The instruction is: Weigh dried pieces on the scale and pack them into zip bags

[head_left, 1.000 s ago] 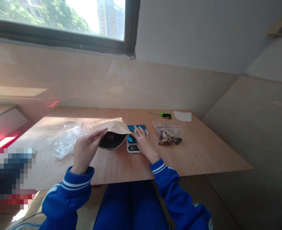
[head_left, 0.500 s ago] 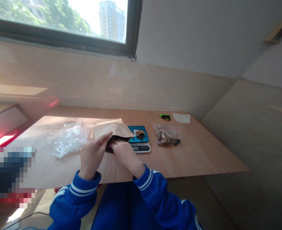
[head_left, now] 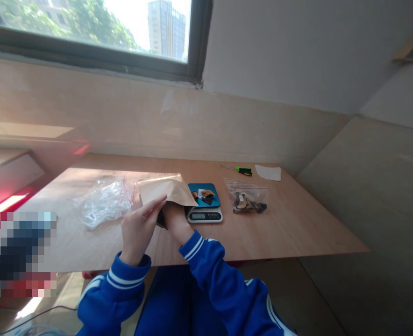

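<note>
My left hand (head_left: 139, 228) grips the near edge of a brown kraft paper bag (head_left: 164, 187), whose mouth faces me and looks dark inside. Deep in that mouth is my right hand (head_left: 177, 223), with only the wrist and back of the hand showing; its fingers are hidden by the paper. Just right of the bag stands a kitchen scale (head_left: 206, 216) with a blue top. Dark and tan dried pieces (head_left: 207, 194) and a small white label lie on it. Farther right rests a clear zip bag (head_left: 248, 201) holding similar pieces.
Clear plastic bags (head_left: 106, 203) lie crumpled on the left of the wooden table (head_left: 280, 233). Toward the wall are a green and black screwdriver (head_left: 243, 171) and a white sheet of paper (head_left: 268, 172). A pixelated patch covers the lower left.
My right hand has slid deeper into the paper bag, so its fingers and knuckles no longer show. My left hand keeps its hold on the bag's edge.
</note>
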`<action>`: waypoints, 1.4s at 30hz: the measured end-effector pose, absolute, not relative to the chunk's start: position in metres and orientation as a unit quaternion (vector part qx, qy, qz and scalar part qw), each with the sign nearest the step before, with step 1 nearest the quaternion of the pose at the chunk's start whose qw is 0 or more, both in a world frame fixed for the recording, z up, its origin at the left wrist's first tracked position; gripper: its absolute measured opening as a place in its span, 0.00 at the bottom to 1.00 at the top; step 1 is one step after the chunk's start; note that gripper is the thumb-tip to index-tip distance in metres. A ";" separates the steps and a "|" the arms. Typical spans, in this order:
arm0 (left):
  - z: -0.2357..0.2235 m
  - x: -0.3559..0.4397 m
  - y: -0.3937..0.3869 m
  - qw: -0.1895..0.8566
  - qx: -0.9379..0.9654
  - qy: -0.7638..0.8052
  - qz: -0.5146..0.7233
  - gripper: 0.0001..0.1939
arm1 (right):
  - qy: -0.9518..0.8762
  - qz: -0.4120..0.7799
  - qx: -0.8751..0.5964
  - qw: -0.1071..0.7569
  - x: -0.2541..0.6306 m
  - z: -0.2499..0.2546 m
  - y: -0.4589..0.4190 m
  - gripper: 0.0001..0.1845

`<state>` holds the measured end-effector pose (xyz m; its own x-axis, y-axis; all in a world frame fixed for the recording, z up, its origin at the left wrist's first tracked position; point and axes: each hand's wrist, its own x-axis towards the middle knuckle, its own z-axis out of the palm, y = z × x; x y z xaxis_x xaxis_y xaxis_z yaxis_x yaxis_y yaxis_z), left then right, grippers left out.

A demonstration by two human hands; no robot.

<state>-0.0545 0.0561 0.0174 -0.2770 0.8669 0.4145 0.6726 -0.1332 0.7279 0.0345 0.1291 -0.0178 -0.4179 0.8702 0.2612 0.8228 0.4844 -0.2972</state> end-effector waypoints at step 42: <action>0.030 -0.061 0.073 0.116 0.562 0.659 0.486 0.13 | -0.788 0.087 -0.512 0.331 0.163 -0.005 0.191 0.16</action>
